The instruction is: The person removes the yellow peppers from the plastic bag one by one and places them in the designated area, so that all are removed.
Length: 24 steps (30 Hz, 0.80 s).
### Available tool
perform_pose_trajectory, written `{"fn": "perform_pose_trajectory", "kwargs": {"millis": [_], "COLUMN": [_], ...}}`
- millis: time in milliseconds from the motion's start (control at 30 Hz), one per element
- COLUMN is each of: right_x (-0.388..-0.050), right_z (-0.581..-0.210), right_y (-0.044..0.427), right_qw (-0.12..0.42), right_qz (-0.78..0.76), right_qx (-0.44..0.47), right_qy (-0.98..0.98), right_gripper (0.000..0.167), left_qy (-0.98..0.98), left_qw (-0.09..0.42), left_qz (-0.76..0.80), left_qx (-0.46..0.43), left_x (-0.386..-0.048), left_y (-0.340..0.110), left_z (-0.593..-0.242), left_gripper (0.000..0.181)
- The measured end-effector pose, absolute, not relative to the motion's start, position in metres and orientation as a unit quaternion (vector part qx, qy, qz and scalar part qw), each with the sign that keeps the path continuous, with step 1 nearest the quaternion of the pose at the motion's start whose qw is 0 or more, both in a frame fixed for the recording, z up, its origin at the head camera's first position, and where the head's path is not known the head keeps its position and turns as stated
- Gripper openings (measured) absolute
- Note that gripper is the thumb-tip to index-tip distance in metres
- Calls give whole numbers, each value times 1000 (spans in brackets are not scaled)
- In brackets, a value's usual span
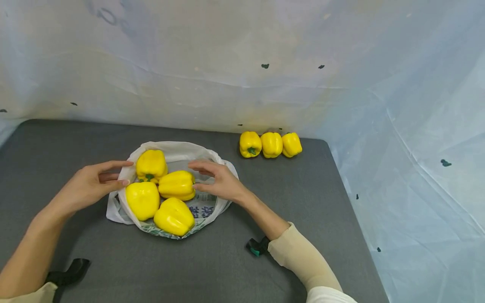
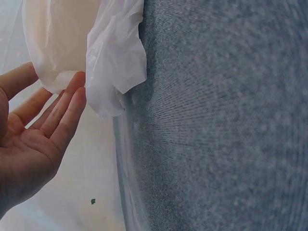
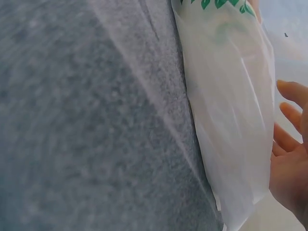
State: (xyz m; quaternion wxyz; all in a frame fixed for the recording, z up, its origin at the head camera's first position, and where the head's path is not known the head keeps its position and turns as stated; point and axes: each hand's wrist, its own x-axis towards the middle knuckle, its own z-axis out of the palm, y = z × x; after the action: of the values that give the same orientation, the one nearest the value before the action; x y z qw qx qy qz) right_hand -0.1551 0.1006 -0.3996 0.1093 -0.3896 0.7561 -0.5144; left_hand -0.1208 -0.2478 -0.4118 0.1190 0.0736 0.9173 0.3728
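Bare-handed work with yellow bell peppers at a white plastic bag (image 1: 189, 148), laid wide-mouthed on a dark grey table (image 1: 212, 269). Four peppers lie within the rim: the upper-left pepper (image 1: 151, 164), its stem toward the viewer; the lower-left pepper (image 1: 142, 200) below it; the central pepper (image 1: 177, 185); and the lowest pepper (image 1: 174, 216), near the front rim. Beside them, the bag floor bears blue print and a barcode. Three further peppers stand in a row at the far table edge: the first row pepper (image 1: 250, 144), the middle row pepper (image 1: 271, 144) and the end row pepper (image 1: 291, 144).

The left hand (image 1: 92, 182) touches the bag's left rim, thumb and fingers spread apart, gripping no pepper. The right hand (image 1: 220, 179) reaches over the right rim, thumb and fingers set wide, the thumb tip beside the central pepper; whether the two touch cannot be told.

The step in hand is judged to be arranging peppers inside the bag. The next move calls for steadying the rim at left, while the right thumb and fingers either close about the central pepper or withdraw without dragging the thin plastic.
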Motion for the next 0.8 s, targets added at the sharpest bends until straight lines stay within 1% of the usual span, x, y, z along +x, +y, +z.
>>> {"fn": "perform_pose_trajectory", "kwargs": {"millis": [233, 433, 800], "right_x": [-173, -182, -187], "right_z": [-430, -432, -435], "right_y": [96, 91, 90], "right_qw": [133, 166, 254], "right_qz": [-488, -462, -483], "right_qx": [-397, -401, -385], "right_qy": [766, 774, 744], "right_gripper": [53, 55, 65], "left_qy": [916, 916, 915], "left_qw": [122, 119, 131], "left_qz": [375, 376, 375], "left_qx": [73, 74, 64], "left_x": [-121, -121, -122], "left_y": [-248, -249, -247], "left_z": [-413, -413, -416], "left_gripper": [65, 64, 66]}}
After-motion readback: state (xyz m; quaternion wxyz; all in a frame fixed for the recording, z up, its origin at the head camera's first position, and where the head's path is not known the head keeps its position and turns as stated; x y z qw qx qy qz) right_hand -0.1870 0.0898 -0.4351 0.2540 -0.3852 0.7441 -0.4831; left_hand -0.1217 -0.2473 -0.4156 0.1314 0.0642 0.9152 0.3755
